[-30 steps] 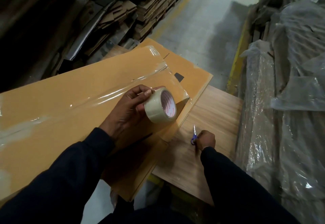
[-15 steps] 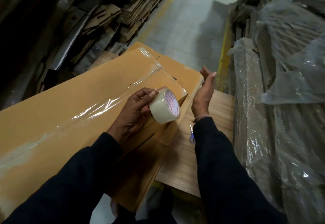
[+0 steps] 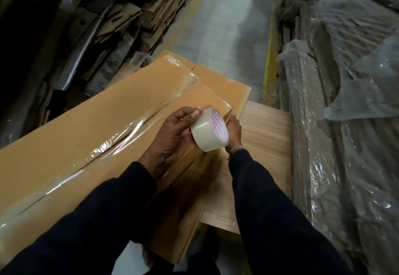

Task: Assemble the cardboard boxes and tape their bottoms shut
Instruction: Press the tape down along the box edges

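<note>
Two long dark navy sleeves [image 3: 90,220], snug cuffs, bare hands

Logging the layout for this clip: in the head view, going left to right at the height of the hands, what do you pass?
Taped cardboard box → left hand → tape roll → right hand → wooden table → plastic-wrapped stacks.

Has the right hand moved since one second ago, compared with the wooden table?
Yes. The right hand left the near part of the wooden table and went away from the person to the box corner, behind the tape roll.
</note>
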Demonstrator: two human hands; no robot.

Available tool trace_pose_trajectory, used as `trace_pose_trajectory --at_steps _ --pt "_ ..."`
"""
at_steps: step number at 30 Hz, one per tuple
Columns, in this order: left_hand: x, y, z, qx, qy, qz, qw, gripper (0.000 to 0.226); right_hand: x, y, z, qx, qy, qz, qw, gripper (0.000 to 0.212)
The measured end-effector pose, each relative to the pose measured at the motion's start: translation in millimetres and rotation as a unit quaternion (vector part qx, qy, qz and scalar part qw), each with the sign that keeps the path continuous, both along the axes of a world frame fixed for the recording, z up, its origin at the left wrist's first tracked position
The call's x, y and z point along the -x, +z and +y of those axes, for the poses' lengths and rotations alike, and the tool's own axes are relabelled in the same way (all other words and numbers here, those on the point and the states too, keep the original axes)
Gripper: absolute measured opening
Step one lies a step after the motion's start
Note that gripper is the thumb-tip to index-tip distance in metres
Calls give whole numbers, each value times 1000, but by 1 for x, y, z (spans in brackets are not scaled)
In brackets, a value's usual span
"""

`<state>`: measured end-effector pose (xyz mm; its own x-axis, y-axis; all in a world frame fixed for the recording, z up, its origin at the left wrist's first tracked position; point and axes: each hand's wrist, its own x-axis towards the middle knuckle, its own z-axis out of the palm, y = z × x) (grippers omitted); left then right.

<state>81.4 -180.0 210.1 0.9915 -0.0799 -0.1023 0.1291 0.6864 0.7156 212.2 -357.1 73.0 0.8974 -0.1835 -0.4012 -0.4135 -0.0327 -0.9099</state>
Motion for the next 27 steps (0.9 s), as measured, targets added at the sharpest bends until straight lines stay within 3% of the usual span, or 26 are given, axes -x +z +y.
trace_pose_trajectory --at_steps 2,4,8,10,13,16,17,18,20,23,25,27 --pt "1 0 -1 -2 -17 -4 1000 10 -3 17 -8 29 -46 -45 997 78" --pt "1 2 -1 -17 -28 -3 999 9 8 70 4 -18 -83 -88 992 76" --pt "2 6 -1 -25 -37 -9 999 20 7 97 29 -51 -35 -159 985 62" --pt "2 6 -1 -36 -34 -13 999 19 7 83 40 -77 -20 -126 989 68" --pt "3 7 -1 -46 -27 -19 998 4 13 21 26 -40 15 -28 999 66" --pt "3 6 -3 -51 -31 -25 998 5 31 -35 -8 122 99 74 985 36" --pt "4 6 -3 -53 -34 -27 998 10 37 -41 -19 198 120 71 970 38" --pt "3 6 -3 -56 -39 -29 997 14 43 -33 -26 242 124 54 961 46" --pt "4 6 -3 -75 -48 -37 995 18 48 3 -34 188 54 -5 981 54" --pt "4 6 -4 -126 -54 -50 989 9 70 90 -39 105 -22 -147 983 35" --pt "3 7 -6 -168 -54 -60 982 13 94 144 -39 84 36 -242 966 30" --pt "2 8 -8 -200 -57 -66 976 21 121 179 -38 125 143 -291 938 34"
